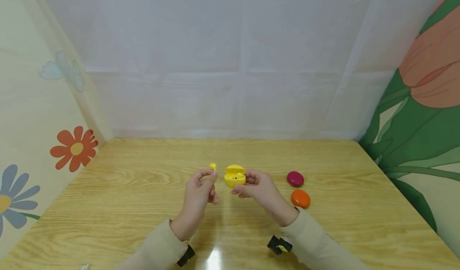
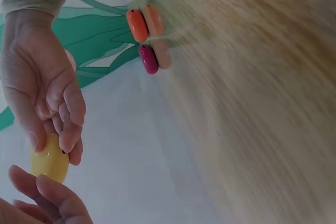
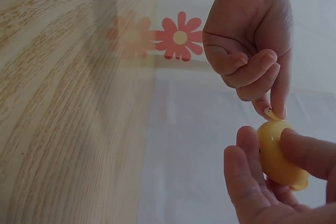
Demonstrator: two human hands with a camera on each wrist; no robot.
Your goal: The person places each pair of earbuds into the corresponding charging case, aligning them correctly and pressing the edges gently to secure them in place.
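Observation:
In the head view my right hand [image 1: 264, 188] grips a yellow earbud case [image 1: 235, 182] whose lid is raised. A dark spot shows inside the case. Just to its left, my left hand [image 1: 199, 192] pinches a small yellow earbud [image 1: 213, 166] between thumb and forefinger, apart from the case. The right wrist view shows the case [image 3: 278, 153] held between the right thumb and fingers, with the earbud's stem [image 3: 271, 113] at the left fingertips. From the left wrist, the same case [image 2: 51, 158] appears in the right hand; the earbud is hidden there.
To the right on the wooden table [image 1: 143, 222] lie a magenta rounded case [image 1: 295, 179] and, nearer, an orange one [image 1: 300, 198]. A white sheet [image 1: 233, 62] hangs behind the table, with flower-patterned panels [image 1: 424, 142] at both sides.

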